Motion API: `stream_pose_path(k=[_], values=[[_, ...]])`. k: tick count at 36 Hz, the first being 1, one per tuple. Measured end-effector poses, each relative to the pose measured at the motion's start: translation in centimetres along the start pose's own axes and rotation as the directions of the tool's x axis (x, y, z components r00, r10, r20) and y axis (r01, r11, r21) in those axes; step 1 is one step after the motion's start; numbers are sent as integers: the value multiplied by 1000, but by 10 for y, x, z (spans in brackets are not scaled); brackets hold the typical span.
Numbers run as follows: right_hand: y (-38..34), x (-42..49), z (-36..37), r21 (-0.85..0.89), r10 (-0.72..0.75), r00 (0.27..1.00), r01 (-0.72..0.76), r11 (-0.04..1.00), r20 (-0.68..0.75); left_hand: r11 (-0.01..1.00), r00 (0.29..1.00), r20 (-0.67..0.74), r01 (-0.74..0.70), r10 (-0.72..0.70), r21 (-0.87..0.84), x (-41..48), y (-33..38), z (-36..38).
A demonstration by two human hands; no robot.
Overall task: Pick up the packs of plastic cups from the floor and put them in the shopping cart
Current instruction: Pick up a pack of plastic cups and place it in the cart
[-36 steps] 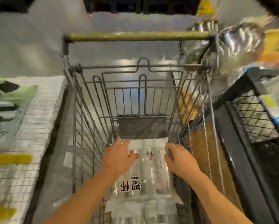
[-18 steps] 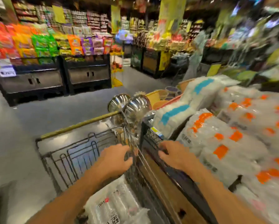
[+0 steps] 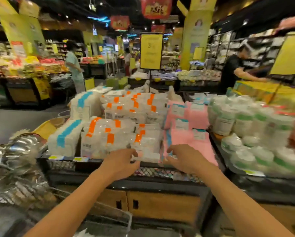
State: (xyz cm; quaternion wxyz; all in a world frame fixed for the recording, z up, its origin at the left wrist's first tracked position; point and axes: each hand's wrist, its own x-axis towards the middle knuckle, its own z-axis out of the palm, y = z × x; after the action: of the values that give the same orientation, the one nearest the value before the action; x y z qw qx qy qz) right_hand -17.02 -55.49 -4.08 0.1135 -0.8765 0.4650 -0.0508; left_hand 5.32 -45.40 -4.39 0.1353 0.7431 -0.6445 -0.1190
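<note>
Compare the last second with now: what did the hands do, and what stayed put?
Both hands let go of the cup pack they were setting in the cart and rose. The left hand and right hand now reach over the display bin's front rim toward the orange-labelled packs, plainly gripping nothing. The cart stays at lower left, the shiny bowls beside it.
</note>
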Motion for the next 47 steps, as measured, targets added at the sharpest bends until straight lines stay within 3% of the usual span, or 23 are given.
stream_pose_path(k=[7,11,19,27,36,47], values=[[118,-134,-30,16,274,960,-274,962,-50,955,946,145,-296,289,23,17,155,60],[181,-224,-39,36,451,890,-449,893,-70,880,862,199,-474,467,-14,0,251,97],[275,-396,-61,19,661,741,-664,748,-116,731,673,311,-671,672,-126,-60,419,164],[321,-536,-72,66,763,616,-768,637,-196,608,527,350,-772,774,-182,-126,539,222],[354,-645,-58,201,908,387,-888,414,-162,466,340,450,-860,826,-206,-174,640,284],[432,-694,-46,221,969,186,-950,220,-164,329,157,505,-905,849,-272,-163,750,358]])
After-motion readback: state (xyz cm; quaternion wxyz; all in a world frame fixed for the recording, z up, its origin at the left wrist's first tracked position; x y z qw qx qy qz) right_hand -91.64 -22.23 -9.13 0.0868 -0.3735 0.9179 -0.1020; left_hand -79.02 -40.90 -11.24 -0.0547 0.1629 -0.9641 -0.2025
